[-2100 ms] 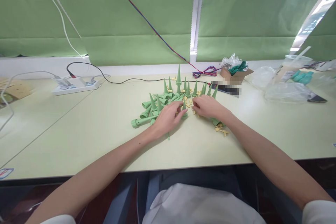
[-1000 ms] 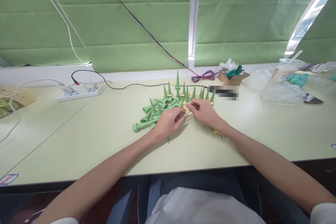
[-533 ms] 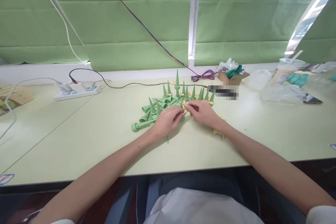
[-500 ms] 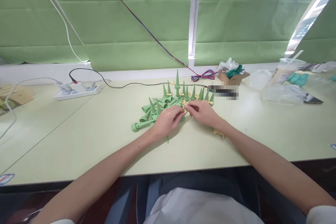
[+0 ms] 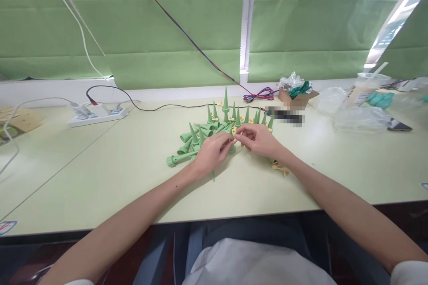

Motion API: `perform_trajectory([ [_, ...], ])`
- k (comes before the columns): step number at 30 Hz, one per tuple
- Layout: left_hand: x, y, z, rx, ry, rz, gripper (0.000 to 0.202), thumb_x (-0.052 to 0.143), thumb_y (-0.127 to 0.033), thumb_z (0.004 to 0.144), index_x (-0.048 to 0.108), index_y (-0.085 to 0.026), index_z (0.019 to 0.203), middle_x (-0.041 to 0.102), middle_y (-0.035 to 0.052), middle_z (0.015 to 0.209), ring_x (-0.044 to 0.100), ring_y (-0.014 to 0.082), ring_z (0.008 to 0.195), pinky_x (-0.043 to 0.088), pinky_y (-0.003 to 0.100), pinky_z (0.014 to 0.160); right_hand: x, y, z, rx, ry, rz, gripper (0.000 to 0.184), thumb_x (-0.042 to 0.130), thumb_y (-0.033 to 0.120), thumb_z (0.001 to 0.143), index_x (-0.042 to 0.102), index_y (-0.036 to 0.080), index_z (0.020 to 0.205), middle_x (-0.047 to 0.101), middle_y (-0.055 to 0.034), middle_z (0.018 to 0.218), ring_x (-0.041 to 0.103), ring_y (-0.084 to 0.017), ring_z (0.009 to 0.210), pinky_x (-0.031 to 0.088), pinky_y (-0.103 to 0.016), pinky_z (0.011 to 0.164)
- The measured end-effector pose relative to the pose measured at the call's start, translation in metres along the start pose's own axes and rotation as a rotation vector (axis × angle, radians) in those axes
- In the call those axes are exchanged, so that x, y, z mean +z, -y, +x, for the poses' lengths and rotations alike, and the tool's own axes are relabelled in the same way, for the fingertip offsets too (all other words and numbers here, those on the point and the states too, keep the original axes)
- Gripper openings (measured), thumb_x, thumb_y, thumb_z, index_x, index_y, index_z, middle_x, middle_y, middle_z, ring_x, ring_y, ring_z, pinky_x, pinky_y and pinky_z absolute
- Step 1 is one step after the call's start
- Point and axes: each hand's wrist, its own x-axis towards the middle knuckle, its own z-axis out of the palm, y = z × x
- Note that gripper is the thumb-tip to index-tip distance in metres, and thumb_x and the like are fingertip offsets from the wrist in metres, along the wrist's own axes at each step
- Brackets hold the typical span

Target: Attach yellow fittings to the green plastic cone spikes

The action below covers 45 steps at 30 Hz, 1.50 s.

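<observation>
A pile of green cone-shaped plastic spikes (image 5: 200,136) lies mid-table, some upright, some on their sides, with small yellow plastic pieces (image 5: 280,168) scattered among them. My left hand (image 5: 211,153) holds a green spike (image 5: 211,175) whose tip pokes out below the palm. My right hand (image 5: 259,139) pinches a small yellow piece at its fingertips, which meet those of the left hand just above the pile. A tall upright spike (image 5: 225,100) stands at the back of the pile.
A white power strip (image 5: 96,113) with cables sits at the left. A small cardboard box (image 5: 297,96) with plastic wrap, clear bags (image 5: 359,118), a cup (image 5: 366,87) and a red-blue wire bundle (image 5: 259,95) lie at the back right. Green blinds hang behind the pale table (image 5: 100,173).
My two hands have drawn together, fingertips meeting, and lifted slightly off the pile. The camera view has shifted a little.
</observation>
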Motion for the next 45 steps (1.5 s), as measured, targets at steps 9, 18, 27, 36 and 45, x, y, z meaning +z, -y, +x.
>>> perform_trajectory([
  [9,0.0,0.001,0.0,0.051,-0.079,-0.011,0.014,0.052,-0.018,0.1,0.066,-0.018,0.101,0.066,0.003,0.08,0.061,0.013,0.072,0.044,0.023,0.063,-0.003,0.005,-0.001,0.067,0.058,0.143,0.035,0.065,0.053,0.088,0.057,0.02,0.095,0.064,0.0024,0.062,0.057,-0.012,0.047,0.043,-0.026,0.049],
  [18,0.001,0.001,-0.001,0.044,-0.088,-0.013,0.01,0.054,-0.02,0.099,0.064,-0.018,0.1,0.067,0.0022,0.08,0.06,0.0118,0.068,0.043,0.022,0.06,-0.004,0.004,0.0,0.08,0.088,0.22,0.036,0.072,0.052,0.083,0.061,0.018,0.079,0.063,0.0012,0.061,0.055,-0.011,0.046,0.044,-0.026,0.049],
  [27,-0.001,-0.007,0.0,-0.204,-0.155,-0.05,0.003,0.052,-0.021,0.096,0.051,-0.02,0.099,0.063,-0.0002,0.086,0.052,0.0074,0.055,0.044,0.023,0.056,0.003,-0.005,0.003,0.087,-0.155,0.15,0.035,0.066,0.051,0.087,0.055,0.02,0.075,0.061,0.0006,0.059,0.051,-0.011,0.04,0.04,-0.026,0.042],
  [36,0.005,0.003,-0.001,-0.239,0.114,-0.012,0.008,0.059,-0.02,0.09,0.055,-0.018,0.097,0.066,0.0045,0.096,0.056,0.0103,0.056,0.048,0.029,0.064,0.015,-0.011,0.0,0.041,-0.221,-0.071,0.022,0.057,0.038,0.092,0.058,0.02,0.08,0.065,-0.0028,0.069,0.056,-0.016,0.056,0.044,-0.029,0.054],
  [45,0.003,0.002,0.0,-0.272,0.176,-0.112,0.012,0.052,-0.024,0.093,0.051,-0.021,0.081,0.067,0.0009,0.075,0.056,0.0147,0.053,0.042,0.028,0.053,0.018,-0.006,-0.002,0.026,-0.183,-0.091,0.021,0.054,0.037,0.094,0.059,0.021,0.082,0.064,-0.002,0.069,0.056,-0.017,0.06,0.043,-0.03,0.058],
])
